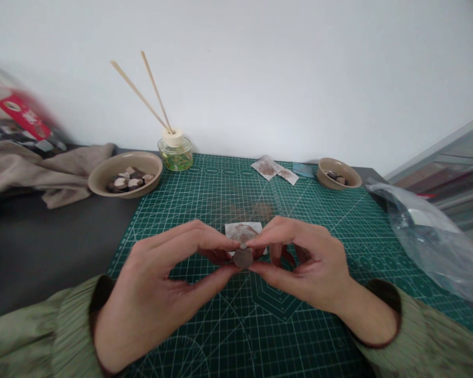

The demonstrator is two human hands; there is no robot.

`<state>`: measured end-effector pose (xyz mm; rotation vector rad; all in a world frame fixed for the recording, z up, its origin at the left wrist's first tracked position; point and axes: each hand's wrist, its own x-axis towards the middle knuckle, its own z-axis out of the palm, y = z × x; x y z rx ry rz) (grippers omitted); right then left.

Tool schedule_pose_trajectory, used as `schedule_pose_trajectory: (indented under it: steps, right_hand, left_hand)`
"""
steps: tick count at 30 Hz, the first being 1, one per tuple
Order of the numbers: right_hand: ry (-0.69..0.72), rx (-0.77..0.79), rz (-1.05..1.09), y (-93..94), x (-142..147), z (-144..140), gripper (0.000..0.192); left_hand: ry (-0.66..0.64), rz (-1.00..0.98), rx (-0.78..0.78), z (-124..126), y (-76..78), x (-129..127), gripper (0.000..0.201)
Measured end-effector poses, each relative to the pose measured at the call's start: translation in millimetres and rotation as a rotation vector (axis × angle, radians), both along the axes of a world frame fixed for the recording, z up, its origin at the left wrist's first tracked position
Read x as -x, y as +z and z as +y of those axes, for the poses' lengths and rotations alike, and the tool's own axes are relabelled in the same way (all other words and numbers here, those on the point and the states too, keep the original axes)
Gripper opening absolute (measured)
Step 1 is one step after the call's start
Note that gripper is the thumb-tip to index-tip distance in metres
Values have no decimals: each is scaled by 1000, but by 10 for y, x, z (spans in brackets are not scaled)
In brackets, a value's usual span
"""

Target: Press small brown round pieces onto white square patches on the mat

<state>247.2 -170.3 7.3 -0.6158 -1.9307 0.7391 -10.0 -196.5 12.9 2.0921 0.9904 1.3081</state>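
Both hands: left hand point(153, 294) and right hand point(303, 268) pinch one small brown disc point(243, 257) between fingertips.
Handling: likely light, stiff, easily dropped; grip its rim.

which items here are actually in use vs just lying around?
In use: left hand, right hand, brown piece pinched between both, sachet behind it, mat.
Lying about: big bowl, small bowl, diffuser, cloth, plastic bag, far sachets.

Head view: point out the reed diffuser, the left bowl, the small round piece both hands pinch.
reed diffuser point(175, 154), head view, glass jar body
left bowl point(102, 176), head view, near-left rim
small round piece point(243, 258), head view, centre of its face
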Motion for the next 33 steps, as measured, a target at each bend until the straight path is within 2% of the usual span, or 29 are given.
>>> schedule_pose_trajectory:
  steps: [9, 33]
  right_hand:
    - [-9, -14, -13, -12, -19, -3, 27]
    - [-50, -83, -79, -22, -28, 2, 26]
  left_hand:
    - [-5, 21, 20, 29, -12, -16, 4]
    - [-2, 20, -41, 6, -9, 0, 10]
